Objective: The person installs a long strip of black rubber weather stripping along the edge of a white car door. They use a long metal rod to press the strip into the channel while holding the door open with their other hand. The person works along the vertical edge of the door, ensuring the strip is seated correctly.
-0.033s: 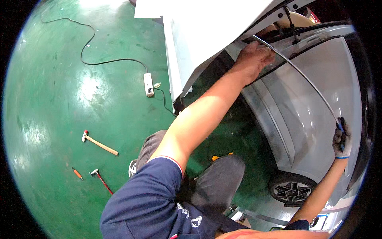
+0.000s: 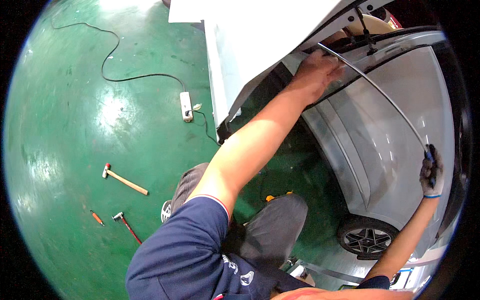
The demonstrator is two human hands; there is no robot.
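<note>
While the gloved right hand [image 2: 431,172] stayed closed around the blue handle [image 2: 429,154] of a thin metal rod [image 2: 367,78], we saw the rod's long axis run up and leftward from it, slanting across the grey car side [image 2: 395,140] to the edge of the white panel [image 2: 265,40]. The bare left hand [image 2: 315,72] was much nearer the far end, just beside that edge, its fingers partly bent. It was blurred, and we could not tell whether it gripped anything or touched the rod, nor whether the tip slipped behind the panel. The right hand was near the car side's right edge, above the wheel [image 2: 367,241].

On the green floor [image 2: 65,125], toward its left edge, we noticed a wooden-handled hammer [image 2: 129,183], a smaller red-handled hammer [image 2: 131,231] and an orange-handled tool [image 2: 97,218], with a white power strip [image 2: 186,107] near the panel's lower corner.

As for writing, we found a pale emblem [image 2: 247,278] and other white marks on the navy shirt [image 2: 175,245], and could make out no lettering on the tools.
</note>
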